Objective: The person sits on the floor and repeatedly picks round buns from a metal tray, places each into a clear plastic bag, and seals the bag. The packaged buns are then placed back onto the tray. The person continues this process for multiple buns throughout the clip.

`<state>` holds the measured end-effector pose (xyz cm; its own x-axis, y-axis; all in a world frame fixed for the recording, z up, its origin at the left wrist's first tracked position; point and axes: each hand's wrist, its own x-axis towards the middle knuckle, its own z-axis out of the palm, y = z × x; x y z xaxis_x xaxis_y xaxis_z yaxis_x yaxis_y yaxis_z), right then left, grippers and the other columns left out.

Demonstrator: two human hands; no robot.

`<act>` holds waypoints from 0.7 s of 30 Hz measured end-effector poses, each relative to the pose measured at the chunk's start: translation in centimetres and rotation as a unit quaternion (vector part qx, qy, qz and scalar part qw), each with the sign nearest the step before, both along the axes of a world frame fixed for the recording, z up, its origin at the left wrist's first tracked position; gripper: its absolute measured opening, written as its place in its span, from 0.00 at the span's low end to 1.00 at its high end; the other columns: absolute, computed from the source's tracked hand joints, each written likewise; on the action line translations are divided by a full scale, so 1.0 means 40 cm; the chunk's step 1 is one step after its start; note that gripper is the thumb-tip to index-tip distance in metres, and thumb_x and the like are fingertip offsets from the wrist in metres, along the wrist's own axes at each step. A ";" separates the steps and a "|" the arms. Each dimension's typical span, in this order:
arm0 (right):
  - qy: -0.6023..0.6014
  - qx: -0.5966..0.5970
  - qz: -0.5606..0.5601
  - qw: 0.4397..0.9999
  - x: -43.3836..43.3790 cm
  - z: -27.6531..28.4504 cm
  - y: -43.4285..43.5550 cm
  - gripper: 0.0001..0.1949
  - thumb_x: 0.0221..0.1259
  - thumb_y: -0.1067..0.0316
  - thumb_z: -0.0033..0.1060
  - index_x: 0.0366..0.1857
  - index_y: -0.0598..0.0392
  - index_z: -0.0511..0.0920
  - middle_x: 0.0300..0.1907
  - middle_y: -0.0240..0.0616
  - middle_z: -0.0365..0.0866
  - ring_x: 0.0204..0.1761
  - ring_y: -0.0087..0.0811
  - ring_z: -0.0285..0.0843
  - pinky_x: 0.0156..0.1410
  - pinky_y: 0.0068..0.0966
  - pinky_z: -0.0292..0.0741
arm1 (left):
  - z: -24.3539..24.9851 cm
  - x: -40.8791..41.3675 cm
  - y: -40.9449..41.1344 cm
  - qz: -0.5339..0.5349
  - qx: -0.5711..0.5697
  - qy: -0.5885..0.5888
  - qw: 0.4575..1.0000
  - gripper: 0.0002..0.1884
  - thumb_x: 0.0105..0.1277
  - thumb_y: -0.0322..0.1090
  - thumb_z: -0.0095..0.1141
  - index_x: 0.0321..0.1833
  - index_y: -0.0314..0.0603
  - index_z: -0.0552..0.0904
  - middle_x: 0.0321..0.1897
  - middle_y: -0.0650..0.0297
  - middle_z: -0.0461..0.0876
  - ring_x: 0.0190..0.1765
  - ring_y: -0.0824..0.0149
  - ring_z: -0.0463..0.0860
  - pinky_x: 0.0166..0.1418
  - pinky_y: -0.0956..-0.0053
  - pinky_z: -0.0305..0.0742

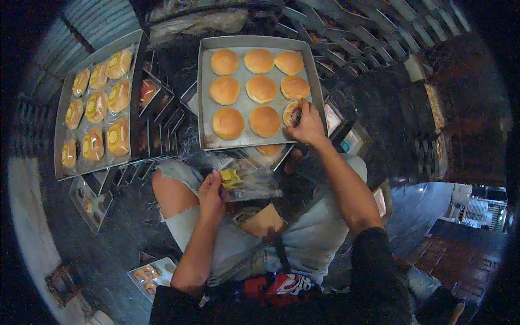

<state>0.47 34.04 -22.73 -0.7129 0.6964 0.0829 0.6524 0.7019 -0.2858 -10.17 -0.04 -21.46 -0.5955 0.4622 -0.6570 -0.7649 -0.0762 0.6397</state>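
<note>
In front of me a metal baking tray (206,130) holds round golden buns (261,89) in rows of three. At its near right corner, my right hand (309,124) grips a bun (290,113) that is tilted up, with a dark patch showing beside the fingers. Part of that bun is hidden by the hand. My left hand (212,191), over my lap, pinches the left end of a clear plastic bag (256,187) with a yellow printed mark (230,178). Whether anything is inside the bag is hard to see; it looks flat.
On the left, another tray (137,89) carries several buns in clear printed wrappers (96,106), above stacked trays (162,105). Beneath the front tray another bun (269,149) shows. A small tray of pastries (165,269) lies at lower left. Stacked slatted racks (349,28) stand behind.
</note>
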 end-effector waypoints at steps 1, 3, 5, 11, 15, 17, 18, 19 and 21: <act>-0.039 -0.033 -0.016 0.999 -0.019 0.018 -0.006 0.53 0.39 0.53 0.83 0.73 0.56 0.59 0.60 0.56 0.73 0.63 0.56 0.74 0.66 0.46 0.76 | 0.005 -0.002 0.004 0.000 -0.010 -0.018 1.000 0.12 0.77 0.48 0.58 0.37 0.52 0.78 0.22 0.75 0.72 0.20 0.79 0.65 0.23 0.79 0.60; -0.118 -0.099 -0.051 0.987 -0.045 0.052 -0.008 0.55 0.36 0.53 0.83 0.74 0.55 0.58 0.61 0.55 0.72 0.64 0.57 0.73 0.67 0.46 0.76 | 0.015 -0.002 0.005 -0.002 -0.029 -0.054 0.998 0.12 0.76 0.48 0.59 0.38 0.52 0.79 0.24 0.76 0.73 0.21 0.79 0.67 0.24 0.79 0.61; -0.098 -0.081 -0.045 0.991 -0.039 0.031 0.000 0.55 0.35 0.56 0.83 0.73 0.54 0.59 0.58 0.53 0.75 0.63 0.55 0.74 0.67 0.45 0.76 | 0.018 -0.002 0.008 0.022 -0.047 -0.054 0.997 0.12 0.76 0.48 0.59 0.40 0.51 0.80 0.25 0.76 0.74 0.22 0.79 0.68 0.25 0.79 0.63; 0.114 -0.318 -0.066 0.939 -0.018 0.068 0.034 0.51 0.41 0.59 0.81 0.74 0.60 0.61 0.60 0.49 0.79 0.61 0.48 0.80 0.69 0.39 0.75 | -0.013 -0.008 0.007 0.022 -0.018 -0.055 0.998 0.12 0.76 0.48 0.59 0.42 0.49 0.82 0.29 0.75 0.78 0.24 0.80 0.71 0.26 0.80 0.66; 0.285 -0.587 -0.075 0.754 0.023 0.054 0.088 0.48 0.47 0.57 0.78 0.73 0.68 0.61 0.63 0.47 0.79 0.63 0.44 0.78 0.70 0.37 0.72 | 0.017 -0.009 0.027 0.016 -0.024 -0.064 0.998 0.12 0.76 0.48 0.59 0.41 0.50 0.82 0.28 0.76 0.79 0.23 0.81 0.71 0.25 0.82 0.65; 0.222 -0.495 -0.076 0.837 0.039 0.029 0.106 0.49 0.46 0.54 0.79 0.72 0.68 0.63 0.64 0.49 0.78 0.65 0.45 0.76 0.70 0.38 0.72 | 0.001 -0.002 0.022 0.013 -0.001 -0.069 0.998 0.11 0.76 0.48 0.59 0.40 0.51 0.82 0.26 0.76 0.78 0.22 0.81 0.71 0.24 0.82 0.64; 0.180 -0.443 -0.063 0.876 0.033 0.027 0.108 0.48 0.46 0.55 0.80 0.72 0.66 0.63 0.63 0.49 0.78 0.65 0.44 0.76 0.70 0.37 0.72 | 0.005 -0.006 0.016 0.020 -0.004 -0.067 0.998 0.11 0.76 0.48 0.59 0.40 0.51 0.82 0.26 0.76 0.78 0.22 0.81 0.70 0.23 0.82 0.63; 0.138 -0.388 -0.050 0.910 0.029 0.025 0.109 0.47 0.46 0.56 0.80 0.71 0.64 0.64 0.63 0.49 0.77 0.64 0.43 0.77 0.70 0.37 0.72 | 0.010 -0.005 0.017 0.029 -0.006 -0.067 0.997 0.11 0.76 0.48 0.59 0.40 0.52 0.82 0.25 0.76 0.77 0.21 0.81 0.70 0.23 0.82 0.62; 0.082 -0.263 -0.021 0.961 0.023 0.014 0.100 0.48 0.43 0.57 0.81 0.71 0.62 0.64 0.63 0.51 0.77 0.64 0.45 0.76 0.70 0.37 0.72 | 0.027 0.003 0.027 0.060 -0.031 -0.062 0.996 0.11 0.76 0.48 0.59 0.40 0.52 0.81 0.23 0.76 0.76 0.21 0.81 0.69 0.22 0.81 0.61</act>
<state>1.37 38.03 -22.15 -0.6908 0.7005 -0.1790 0.5928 0.4071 -0.6949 -10.06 1.06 -20.39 -0.5562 0.3493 -0.7541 -0.8261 -0.1342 0.5473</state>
